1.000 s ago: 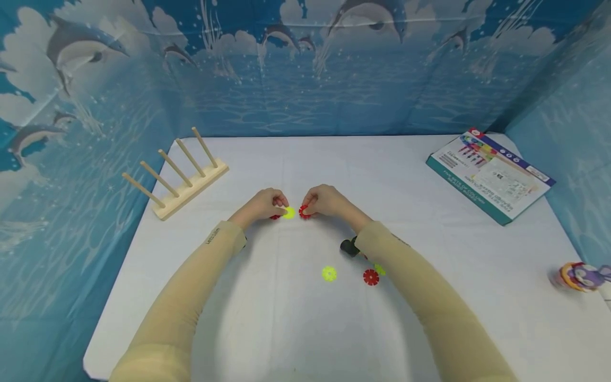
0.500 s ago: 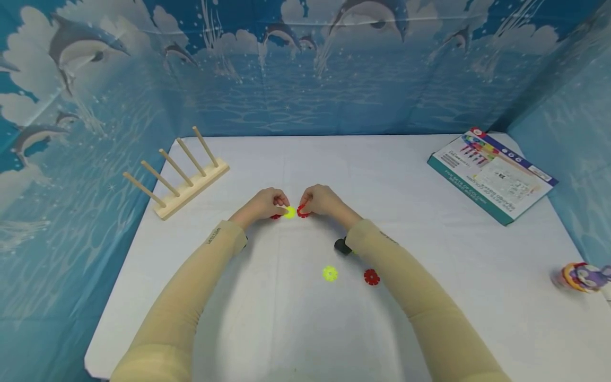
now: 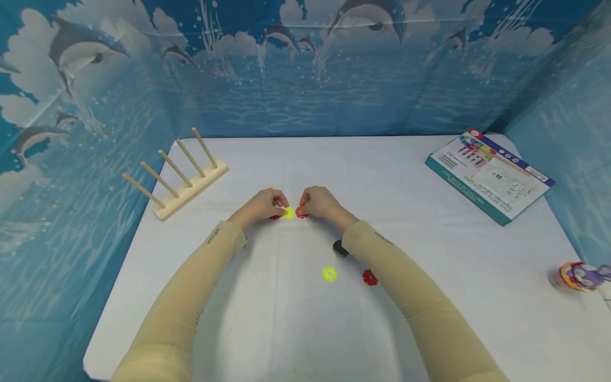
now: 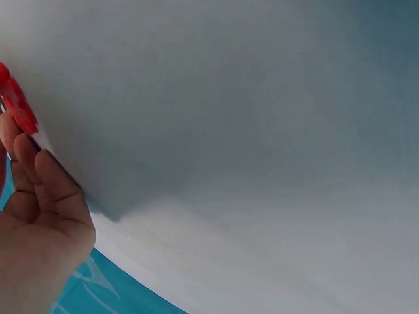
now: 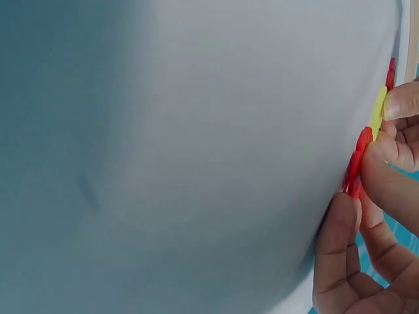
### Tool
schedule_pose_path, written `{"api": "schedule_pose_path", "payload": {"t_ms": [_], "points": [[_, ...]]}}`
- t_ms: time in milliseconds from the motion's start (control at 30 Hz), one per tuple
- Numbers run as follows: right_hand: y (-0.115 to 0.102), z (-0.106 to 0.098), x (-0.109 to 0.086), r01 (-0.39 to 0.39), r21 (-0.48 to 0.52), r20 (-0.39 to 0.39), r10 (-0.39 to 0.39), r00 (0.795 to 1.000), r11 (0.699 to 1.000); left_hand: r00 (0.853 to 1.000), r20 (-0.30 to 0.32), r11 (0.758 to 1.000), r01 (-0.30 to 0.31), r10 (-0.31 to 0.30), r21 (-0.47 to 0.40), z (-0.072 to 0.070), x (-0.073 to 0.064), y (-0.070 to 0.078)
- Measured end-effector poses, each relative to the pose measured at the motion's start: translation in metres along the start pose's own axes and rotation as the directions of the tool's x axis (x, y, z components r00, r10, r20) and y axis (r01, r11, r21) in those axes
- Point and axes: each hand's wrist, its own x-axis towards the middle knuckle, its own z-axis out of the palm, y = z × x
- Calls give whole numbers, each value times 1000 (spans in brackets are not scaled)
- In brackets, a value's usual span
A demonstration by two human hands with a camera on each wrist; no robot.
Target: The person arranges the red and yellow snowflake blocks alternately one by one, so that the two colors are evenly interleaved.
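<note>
Near the middle of the table my left hand (image 3: 262, 203) pinches a yellow notched plastic disc (image 3: 289, 213) between thumb and fingers. A red notched disc (image 3: 274, 217) shows at its left side, partly covered by that hand. Facing it, my right hand (image 3: 322, 202) pinches another red notched disc (image 3: 301, 212), turned toward the yellow one's edge. In the right wrist view this red disc (image 5: 355, 163) overlaps the lower end of the yellow disc (image 5: 378, 112). Only a red edge (image 4: 18, 104) shows in the left wrist view, above the left fingers.
A yellow-green disc (image 3: 329, 274) and a red disc (image 3: 369, 277) lie nearer me. A black object (image 3: 340, 248) is partly under my right sleeve. A wooden peg rack (image 3: 191, 188) stands back left, a printed box (image 3: 490, 175) back right, a purple-topped figure (image 3: 582, 277) far right.
My right hand has shifted slightly left, bringing its red disc closer to the yellow one. The right forearm has swung left and now covers a yellow-green disc. My left hand stays in place.
</note>
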Motion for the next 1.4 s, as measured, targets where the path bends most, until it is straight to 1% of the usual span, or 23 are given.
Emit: {"api": "schedule_pose_path", "payload": {"t_ms": [367,533,633,833,1000,1200,1400], "points": [[0,2,-1,-3,-14,-21,3,1000,1000,1000,10,1000,4,-4,12,-1,2,1],[0,3,0,1,-26,-33,-2,999,1000,1000,15,1000,-2,2,-4,-1,2,1],[0,3,0,-7,-22,-41,6,999,1000,1000,2,999,-28,28,16,-1,2,3],[0,1,-2,-11,-16,-47,10,999,1000,994,-19,992,-107,109,66,2,6,10],[1,2,-2,-12,-11,-62,11,998,1000,990,-18,986,-138,141,97,7,11,13],[2,2,-1,-14,2,-68,14,998,1000,989,-17,985,-143,145,101,11,15,14],[5,-1,-3,-9,42,-41,11,999,999,992,-21,987,-119,122,104,13,16,15]]}}
